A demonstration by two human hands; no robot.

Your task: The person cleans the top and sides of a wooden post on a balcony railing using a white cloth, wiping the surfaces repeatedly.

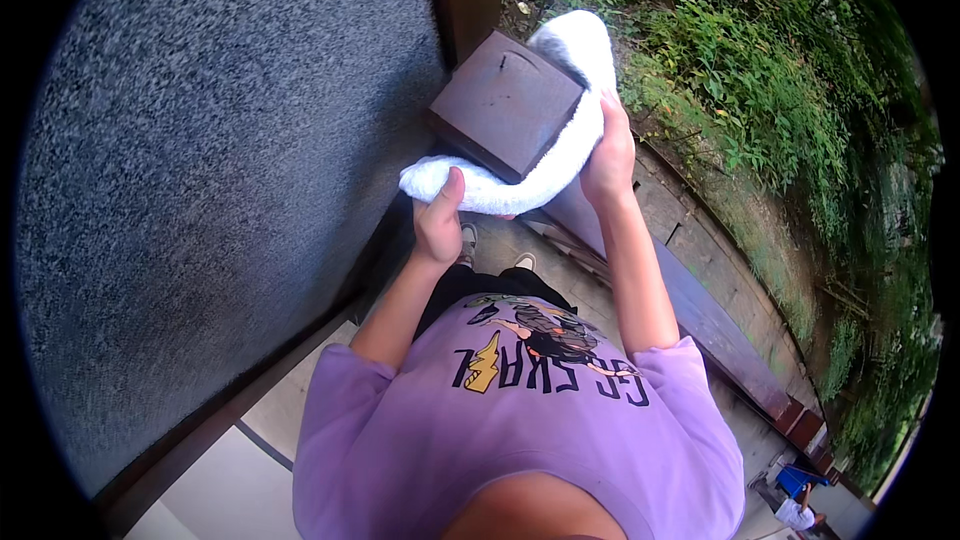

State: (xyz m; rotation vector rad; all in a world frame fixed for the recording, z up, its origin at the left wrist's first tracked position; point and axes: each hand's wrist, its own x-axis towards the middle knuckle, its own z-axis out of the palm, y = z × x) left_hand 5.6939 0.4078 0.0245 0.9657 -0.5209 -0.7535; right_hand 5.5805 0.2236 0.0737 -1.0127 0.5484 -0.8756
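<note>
A thick white towel (pixel 556 169) bends around the near and right sides of a dark brown square post top (pixel 506 101), touching its edges. My left hand (pixel 439 229) grips the towel's near left end, thumb on top and fingers mostly hidden beneath. On the post's right side, my right hand (pixel 611 157) holds the towel, with some of its fingers hidden behind the cloth. Beyond that hand, the far end of the towel bulges up past the post's right corner. The top of the post shows a few small dark marks.
A grey speckled wall panel (pixel 240 150) fills the left, with a brown upright (pixel 466 0) at its far edge. Green shrubs (pixel 742 82) grow on the right. A brown rail (pixel 697 307) runs toward the lower right, where a person (pixel 795 514) is near a blue object (pixel 799 480).
</note>
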